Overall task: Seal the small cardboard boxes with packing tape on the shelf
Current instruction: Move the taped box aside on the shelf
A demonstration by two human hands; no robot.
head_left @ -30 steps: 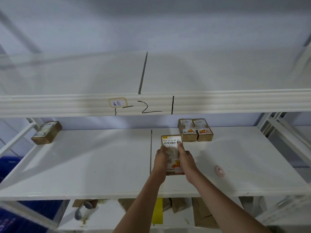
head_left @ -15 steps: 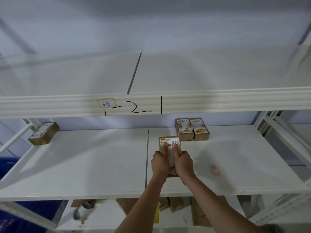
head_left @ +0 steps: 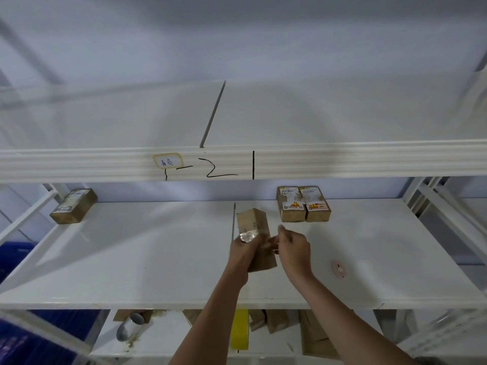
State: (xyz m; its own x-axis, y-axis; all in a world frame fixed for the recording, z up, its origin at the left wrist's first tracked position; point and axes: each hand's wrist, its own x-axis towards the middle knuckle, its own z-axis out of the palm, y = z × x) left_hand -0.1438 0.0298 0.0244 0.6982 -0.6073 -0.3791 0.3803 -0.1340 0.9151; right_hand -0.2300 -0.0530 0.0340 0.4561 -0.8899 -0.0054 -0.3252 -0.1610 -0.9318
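Cardboard box (head_left: 257,238), plain brown, is held tilted above the white shelf (head_left: 137,254). Left hand (head_left: 241,255) grips it, covering its lower side; right hand (head_left: 292,250) pinches its blurred right edge. Two labelled boxes (head_left: 303,204) stand behind it.

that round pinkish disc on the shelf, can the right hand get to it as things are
Probably yes. The disc lies alone on the shelf, just right of the right hand, with nothing between them. That hand would first have to leave the box that the left hand grips.
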